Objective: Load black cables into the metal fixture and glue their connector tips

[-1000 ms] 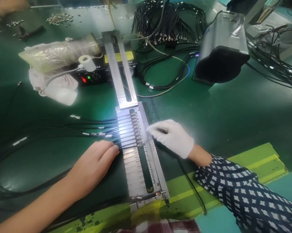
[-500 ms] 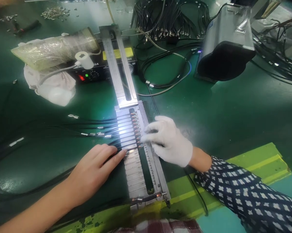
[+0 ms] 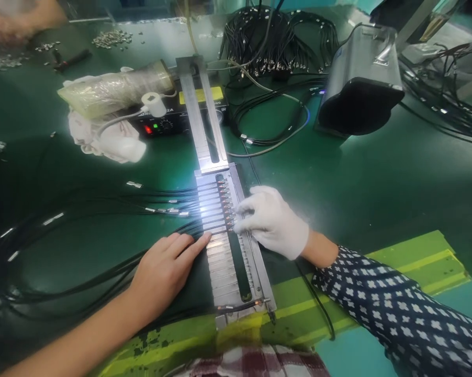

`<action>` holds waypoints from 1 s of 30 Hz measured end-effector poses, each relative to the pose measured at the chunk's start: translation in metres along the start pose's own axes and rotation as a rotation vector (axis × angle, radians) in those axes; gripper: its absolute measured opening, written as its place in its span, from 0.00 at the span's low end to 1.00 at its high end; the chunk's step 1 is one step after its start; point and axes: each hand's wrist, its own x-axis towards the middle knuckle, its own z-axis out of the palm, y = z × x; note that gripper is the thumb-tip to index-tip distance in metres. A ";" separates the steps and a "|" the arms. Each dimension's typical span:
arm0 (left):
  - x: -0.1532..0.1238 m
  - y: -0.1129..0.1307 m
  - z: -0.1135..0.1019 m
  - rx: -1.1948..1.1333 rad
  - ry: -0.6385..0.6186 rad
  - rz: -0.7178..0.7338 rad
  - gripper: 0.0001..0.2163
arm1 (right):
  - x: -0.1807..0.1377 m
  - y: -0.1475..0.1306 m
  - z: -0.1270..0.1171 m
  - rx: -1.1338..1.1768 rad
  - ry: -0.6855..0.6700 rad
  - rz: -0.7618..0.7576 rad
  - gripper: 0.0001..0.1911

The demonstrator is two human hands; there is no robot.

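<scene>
Far left, top: a co-worker's hand (image 3: 22, 23), blurred, by the table edge. Loose metal bits (image 3: 111, 39) scattered nearby on the green table (image 3: 338, 178). Below that, clear plastic wrap (image 3: 114, 90) around a roll-like item, with white cloth (image 3: 81, 133) bunched under it. Black control box (image 3: 167, 125) just right, one red and one green light lit.

Black cables (image 3: 183, 198) come in from the left, silver sleeves (image 3: 53, 219) on some. Left hand (image 3: 163, 269) is bare, resting over the lower ones, index finger stretched to the lowest cable at the fixture's left edge; can't tell if the other fingers pinch anything (they curl out of sight).

Middle: metal fixture (image 3: 222, 267), long axis running away from the wearer. Cables lie side by side across its upper half, exposed ends in a row along the slot; lower grooves bare apart from a separate cable (image 3: 239, 307) across the near end.

Right hand (image 3: 277, 222), white-gloved, sits over the fixture's right side, fingertips curled at the lowest cable ends. Can't tell whether it grips one.

Behind: cable bundle (image 3: 277, 44) and a coil. Right: grey-and-black device (image 3: 361, 78), more cables (image 3: 436, 107) beyond.
</scene>
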 end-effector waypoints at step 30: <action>0.024 0.000 -0.015 -0.059 0.036 0.091 0.12 | -0.026 -0.019 0.002 0.261 0.126 0.317 0.19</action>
